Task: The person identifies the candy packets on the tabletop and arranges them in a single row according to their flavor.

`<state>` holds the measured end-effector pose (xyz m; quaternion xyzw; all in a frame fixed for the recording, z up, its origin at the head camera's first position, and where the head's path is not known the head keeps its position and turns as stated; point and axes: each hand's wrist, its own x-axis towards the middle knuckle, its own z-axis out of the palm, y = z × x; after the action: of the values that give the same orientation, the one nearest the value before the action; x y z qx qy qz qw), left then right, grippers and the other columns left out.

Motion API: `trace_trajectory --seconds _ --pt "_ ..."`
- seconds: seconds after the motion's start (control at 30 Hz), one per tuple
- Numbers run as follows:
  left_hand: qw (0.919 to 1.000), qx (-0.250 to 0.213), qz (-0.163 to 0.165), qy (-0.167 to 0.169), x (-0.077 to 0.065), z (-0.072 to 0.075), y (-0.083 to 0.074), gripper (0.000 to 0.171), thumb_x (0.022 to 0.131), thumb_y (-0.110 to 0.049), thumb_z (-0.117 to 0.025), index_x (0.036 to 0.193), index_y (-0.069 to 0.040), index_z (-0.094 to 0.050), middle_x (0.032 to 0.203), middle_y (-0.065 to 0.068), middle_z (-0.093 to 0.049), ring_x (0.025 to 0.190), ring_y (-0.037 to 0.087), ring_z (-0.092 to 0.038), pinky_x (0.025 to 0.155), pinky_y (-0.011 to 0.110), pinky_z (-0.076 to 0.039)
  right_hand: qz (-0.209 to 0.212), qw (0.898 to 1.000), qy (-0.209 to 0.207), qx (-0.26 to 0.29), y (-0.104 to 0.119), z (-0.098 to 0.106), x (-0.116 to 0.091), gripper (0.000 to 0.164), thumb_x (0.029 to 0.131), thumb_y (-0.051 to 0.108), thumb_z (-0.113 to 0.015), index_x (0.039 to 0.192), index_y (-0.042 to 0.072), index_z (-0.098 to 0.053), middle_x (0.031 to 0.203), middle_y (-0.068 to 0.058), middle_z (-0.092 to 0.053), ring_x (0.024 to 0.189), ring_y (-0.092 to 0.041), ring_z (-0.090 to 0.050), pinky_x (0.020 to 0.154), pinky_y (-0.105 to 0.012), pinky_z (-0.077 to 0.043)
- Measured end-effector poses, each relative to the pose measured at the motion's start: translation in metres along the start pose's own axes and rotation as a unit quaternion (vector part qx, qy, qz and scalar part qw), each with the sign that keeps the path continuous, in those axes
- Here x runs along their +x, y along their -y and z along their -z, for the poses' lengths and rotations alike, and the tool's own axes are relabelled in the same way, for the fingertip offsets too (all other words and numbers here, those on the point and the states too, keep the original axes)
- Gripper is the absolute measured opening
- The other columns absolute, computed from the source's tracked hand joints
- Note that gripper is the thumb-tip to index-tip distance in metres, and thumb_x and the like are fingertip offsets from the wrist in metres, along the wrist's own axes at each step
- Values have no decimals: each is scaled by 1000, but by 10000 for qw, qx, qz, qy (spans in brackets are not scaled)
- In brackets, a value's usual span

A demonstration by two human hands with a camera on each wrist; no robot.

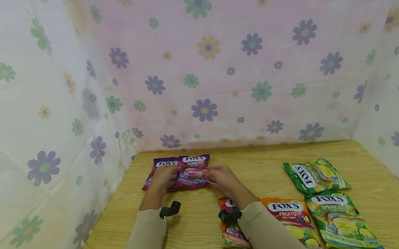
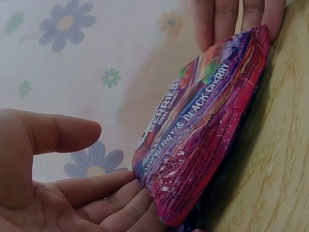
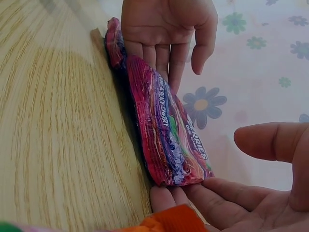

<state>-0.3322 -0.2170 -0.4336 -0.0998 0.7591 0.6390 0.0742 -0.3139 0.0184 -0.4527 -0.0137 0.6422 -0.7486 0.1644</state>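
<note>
A purple bag of Fox's Berries candy [image 1: 193, 173] lies at the back left of the table, between my two hands. Its left edge meets the straight fingers of my left hand [image 1: 164, 179]; in the left wrist view the thumb stands away from the bag. At the other edge, the fingertips of my right hand [image 1: 225, 180] touch the bag, thumb also apart in the right wrist view. A second purple Fox's bag [image 1: 158, 166] lies just left of the first, partly behind my left hand. Neither hand is curled round a bag.
Two orange Fox's Fruits bags lie at the front, one [image 1: 236, 240] partly under my right forearm, the other [image 1: 285, 215] beside it. Right of them are two green Fox's bags, one in front [image 1: 341, 216] and one tilted behind [image 1: 322, 173]. Flowered cloth [image 1: 231, 83] encloses the wooden table [image 1: 192, 225].
</note>
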Motion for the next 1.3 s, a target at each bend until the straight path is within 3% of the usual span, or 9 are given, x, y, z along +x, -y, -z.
trace_trajectory --seconds 0.3,0.5,0.77,1.03,1.3 --pt "9996 204 -83 158 -2 4 0 53 102 -21 -63 146 7 -52 154 27 -48 142 43 -49 115 54 -44 23 9994 -152 -295 0 0 0 54 102 12 -57 151 -7 -44 149 -26 -51 136 -40 -54 107 -50 -53" --pt "9996 141 -88 229 -1 8 0 54 101 -20 -64 144 9 -52 153 28 -49 141 44 -50 115 54 -44 62 9995 -42 -316 0 0 0 54 102 12 -58 152 -5 -44 153 -26 -48 139 -43 -50 105 -50 -54" --pt "9988 401 -109 241 -4 11 -3 54 102 -22 -62 144 10 -52 152 28 -51 139 43 -53 113 52 -47 81 9988 214 -434 -2 1 1 60 99 13 -63 153 -5 -43 150 -23 -51 130 -35 -60 107 -50 -53" --pt "9947 988 -280 -27 -5 15 -5 57 103 -28 -62 144 10 -52 145 30 -56 129 42 -62 107 51 -52 128 9978 528 -387 2 -1 -5 63 100 11 -61 156 -6 -38 157 -25 -44 136 -37 -56 114 -54 -45" --pt "9862 1520 -488 -431 -8 16 -8 44 100 -28 -64 129 5 -67 127 21 -66 105 30 -69 96 44 -59 221 9970 639 -376 1 -1 -5 58 103 10 -59 154 -7 -39 153 -26 -47 132 -36 -59 114 -55 -45"
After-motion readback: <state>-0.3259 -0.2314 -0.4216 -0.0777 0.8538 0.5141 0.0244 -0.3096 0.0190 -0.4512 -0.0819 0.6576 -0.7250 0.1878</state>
